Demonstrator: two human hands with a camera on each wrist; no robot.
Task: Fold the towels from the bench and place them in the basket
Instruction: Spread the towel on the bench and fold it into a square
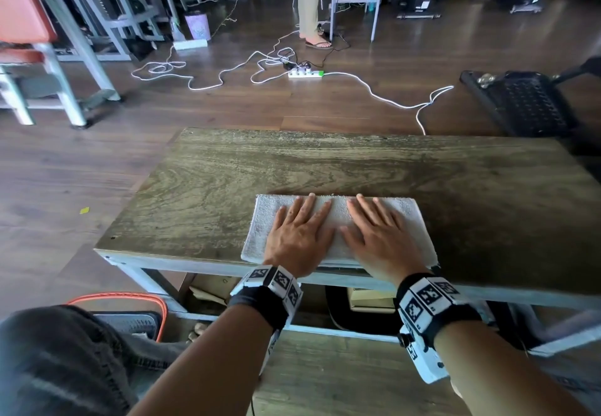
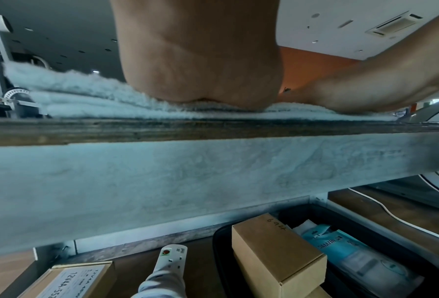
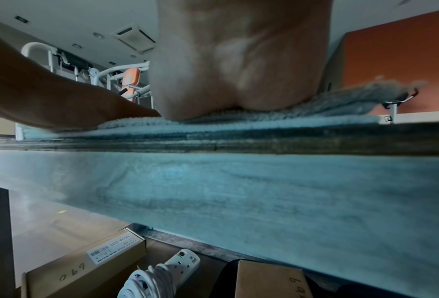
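A white towel (image 1: 338, 212), folded into a long rectangle, lies at the near edge of the wooden bench (image 1: 292, 168). My left hand (image 1: 300, 233) lies flat on its left half with straight, spread fingers. My right hand (image 1: 379, 235) lies flat on the right half the same way. In the left wrist view the heel of my left hand (image 2: 200, 66) presses into the towel's layered edge (image 2: 85, 100). In the right wrist view my right palm (image 3: 238, 70) presses the towel (image 3: 340, 104) against the bench edge. An orange-rimmed basket (image 1: 130, 314) sits on the floor at my lower left, partly hidden by my knee.
A dark perforated crate (image 1: 523, 103) stands on the floor at the far right. White cables and a power strip (image 1: 304, 74) trail across the floor beyond the bench. A person's legs (image 1: 310, 2) stand further back. Cardboard boxes (image 2: 277, 256) and a socket strip sit under the bench.
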